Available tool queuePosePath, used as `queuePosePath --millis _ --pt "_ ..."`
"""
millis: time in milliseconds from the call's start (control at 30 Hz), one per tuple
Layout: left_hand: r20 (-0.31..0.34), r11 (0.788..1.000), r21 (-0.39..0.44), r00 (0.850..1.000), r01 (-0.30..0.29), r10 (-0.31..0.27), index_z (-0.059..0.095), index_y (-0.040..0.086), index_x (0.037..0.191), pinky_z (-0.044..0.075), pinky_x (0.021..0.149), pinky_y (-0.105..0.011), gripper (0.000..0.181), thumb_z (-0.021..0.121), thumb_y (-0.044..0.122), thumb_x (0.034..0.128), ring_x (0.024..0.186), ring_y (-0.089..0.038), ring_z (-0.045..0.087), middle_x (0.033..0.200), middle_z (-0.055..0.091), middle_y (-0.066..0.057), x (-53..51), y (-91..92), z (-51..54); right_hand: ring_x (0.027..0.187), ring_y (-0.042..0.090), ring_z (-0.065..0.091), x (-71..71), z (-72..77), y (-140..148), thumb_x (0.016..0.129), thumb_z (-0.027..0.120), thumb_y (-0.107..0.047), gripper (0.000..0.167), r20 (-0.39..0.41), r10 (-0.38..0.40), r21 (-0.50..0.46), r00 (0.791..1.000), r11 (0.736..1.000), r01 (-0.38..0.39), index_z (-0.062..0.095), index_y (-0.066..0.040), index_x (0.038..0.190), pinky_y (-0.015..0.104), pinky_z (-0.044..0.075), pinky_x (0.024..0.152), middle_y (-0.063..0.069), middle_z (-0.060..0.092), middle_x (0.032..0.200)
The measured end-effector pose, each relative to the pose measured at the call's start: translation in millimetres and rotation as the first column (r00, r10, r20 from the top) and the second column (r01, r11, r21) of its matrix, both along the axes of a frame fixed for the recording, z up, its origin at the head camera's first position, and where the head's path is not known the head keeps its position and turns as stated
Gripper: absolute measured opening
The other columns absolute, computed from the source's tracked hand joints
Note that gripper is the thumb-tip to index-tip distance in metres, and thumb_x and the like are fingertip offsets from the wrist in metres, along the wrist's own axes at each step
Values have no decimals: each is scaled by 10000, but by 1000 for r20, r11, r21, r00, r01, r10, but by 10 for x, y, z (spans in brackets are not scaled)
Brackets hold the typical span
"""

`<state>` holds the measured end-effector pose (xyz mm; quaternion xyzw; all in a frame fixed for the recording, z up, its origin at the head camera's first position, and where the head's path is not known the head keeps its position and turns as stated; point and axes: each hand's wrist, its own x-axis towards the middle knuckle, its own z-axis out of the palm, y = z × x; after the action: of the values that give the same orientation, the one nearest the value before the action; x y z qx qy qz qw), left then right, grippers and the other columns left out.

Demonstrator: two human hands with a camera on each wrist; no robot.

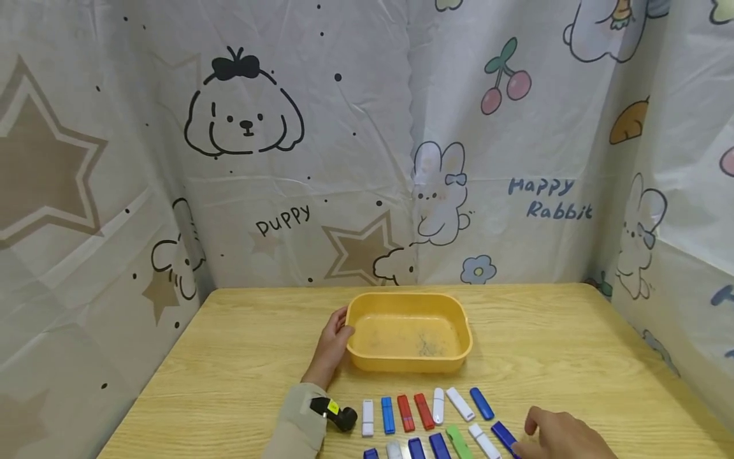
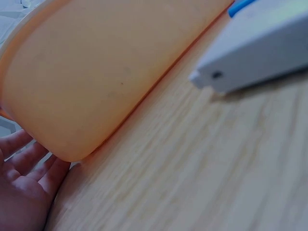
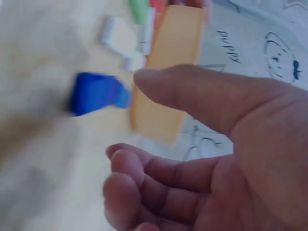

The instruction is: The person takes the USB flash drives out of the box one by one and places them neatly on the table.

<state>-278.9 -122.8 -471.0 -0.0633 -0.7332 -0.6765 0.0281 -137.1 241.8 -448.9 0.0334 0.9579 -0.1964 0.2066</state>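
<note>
A yellow plastic basin [image 1: 407,364] stands on the wooden table, with greyish scuff marks on its floor. My left hand [image 1: 331,344] holds its left end, thumb at the rim and fingers along the outer side; in the left wrist view the fingers [image 2: 50,175] touch the basin's corner. At the lower right, my right hand [image 1: 564,435] hovers beside a dark blue USB stick [image 1: 504,438], thumb and fingers apart. Nothing is between them in the blurred right wrist view. USB sticks lie in two rows before the basin, including a red one [image 1: 406,413] and a green one [image 1: 459,442].
The front row of sticks is partly cut off by the lower frame edge. A white stick [image 1: 367,418] lies close to the black wrist camera [image 1: 342,417] on the left sleeve. Printed curtains [image 1: 355,159] surround the table [image 1: 246,357] at the back and sides.
</note>
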Motion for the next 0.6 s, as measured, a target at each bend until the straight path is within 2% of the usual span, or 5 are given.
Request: queuePosePath --millis 133,233,367,500,600 --pt "1 1000 -7 1000 0 0 383 -32 1426 412 1030 -464 507 477 63 937 1283 -388 444 1397 454 -263 -3 -7 -44 595 152 485 -49 201 -145 834 701 -444 380 -118 -9 -25 993 1000 6 630 -93 959 294 396 551 5 527 677" --pt "1 1000 -11 1000 7 -7 381 -36 1427 407 1035 -463 504 485 89 949 1285 -386 443 1397 454 -267 10 -20 -62 604 151 474 -83 376 -291 837 704 -427 349 -236 -24 -59 972 998 10 637 -102 946 301 403 545 -6 526 693" --pt "-11 1000 6 1000 5 -5 379 -31 1429 399 1041 -467 488 482 113 974 1276 -376 450 1389 460 -263 -49 -29 -163 684 134 535 -162 641 -457 845 697 -432 345 -392 5 -102 920 994 -49 644 -118 977 311 462 575 -20 593 795" --pt "-9 999 -20 1000 -30 30 396 42 1439 396 1043 -479 476 484 179 991 1273 -336 459 1406 466 -199 -133 -50 -278 860 187 606 -267 860 -639 864 686 -416 377 -530 56 -132 846 980 -147 642 -100 1065 386 529 692 23 659 991" --pt "-13 991 -113 997 -75 74 397 108 1450 365 1068 -487 492 503 237 986 1309 -329 430 1446 438 -151 -95 -77 -191 992 267 610 -325 965 -795 882 676 -386 416 -601 58 -157 797 969 -189 630 -64 1142 469 519 815 79 653 1123"
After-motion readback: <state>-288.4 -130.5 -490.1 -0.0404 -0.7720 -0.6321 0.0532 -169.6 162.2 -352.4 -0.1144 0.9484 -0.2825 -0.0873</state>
